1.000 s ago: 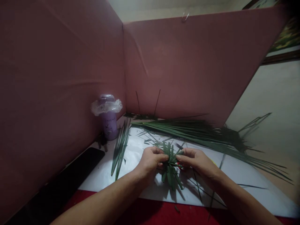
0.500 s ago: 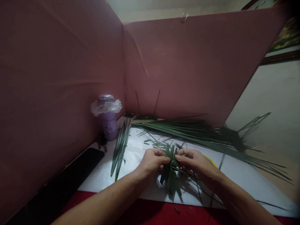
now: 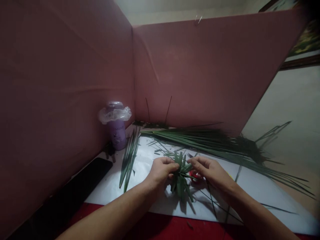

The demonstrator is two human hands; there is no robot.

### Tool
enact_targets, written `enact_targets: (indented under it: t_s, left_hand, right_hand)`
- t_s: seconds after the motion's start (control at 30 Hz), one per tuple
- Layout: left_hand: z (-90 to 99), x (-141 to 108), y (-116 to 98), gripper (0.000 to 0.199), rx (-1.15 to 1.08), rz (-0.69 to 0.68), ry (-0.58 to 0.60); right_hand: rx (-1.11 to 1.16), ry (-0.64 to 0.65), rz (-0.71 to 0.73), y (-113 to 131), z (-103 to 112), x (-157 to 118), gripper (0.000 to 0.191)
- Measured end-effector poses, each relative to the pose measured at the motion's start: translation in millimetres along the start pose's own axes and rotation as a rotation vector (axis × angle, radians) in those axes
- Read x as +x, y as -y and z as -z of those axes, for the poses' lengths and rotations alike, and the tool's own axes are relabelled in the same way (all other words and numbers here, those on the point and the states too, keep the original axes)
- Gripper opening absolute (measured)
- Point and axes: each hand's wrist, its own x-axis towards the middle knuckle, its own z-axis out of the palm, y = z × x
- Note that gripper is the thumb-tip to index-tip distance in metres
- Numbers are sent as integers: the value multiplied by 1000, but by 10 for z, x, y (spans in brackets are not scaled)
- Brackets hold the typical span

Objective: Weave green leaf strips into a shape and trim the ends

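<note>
A green leaf piece [image 3: 180, 186] with many short blades spreading from its middle is held above the white sheet. My left hand [image 3: 162, 170] pinches its left side between thumb and fingers. At its upper right, my right hand [image 3: 205, 168] has its thumb and index finger close together by the tip of one blade; whether they grip it is hard to tell. Thin stems run from the piece toward the lower right, under my right hand. A red object [image 3: 196, 176] lies behind the piece, partly covered by my right hand.
Long green palm fronds [image 3: 195, 140] stretch across the back of the white sheet [image 3: 142, 156], with leaf scraps before them. Left are more leaves [image 3: 128, 160], a purple bottle [image 3: 118, 133] with plastic around it, and a black flat object [image 3: 92, 173]. Pink panels [image 3: 195, 73] stand behind.
My right thumb and fingers have shifted slightly up and away from the middle of the leaf piece. More of the red object shows. The view has moved slightly.
</note>
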Motion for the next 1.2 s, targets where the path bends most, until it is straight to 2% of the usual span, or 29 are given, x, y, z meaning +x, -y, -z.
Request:
enact_targets:
  t_s: [0.2, 0.4, 0.77, 0.97, 1.07, 1.2]
  left_hand:
    - [-14, -26, -72, 15, -7, -3, -73]
    - [-2, -9, -18, 15, -6, 4, -10]
    - [-9, -12, -19, 20, 17, 8, -4]
    - [-2, -8, -16, 17, -4, -16, -49]
    - [-15, -18, -26, 23, -57, -27, -27]
    - [-47, -55, -65, 39, -131, -22, 50]
  right_hand:
    - [-75, 77, 20, -33, 42, 17, 40]
    - [-30, 56, 25, -15, 11, 2, 36]
    - [-48, 13, 13, -11, -1, 7, 38]
    - [-151, 151, -8, 5, 47, -8, 38]
    - [-195, 140, 17, 18, 63, -23, 35]
    - [-133, 107, 50, 18, 86, -10, 36]
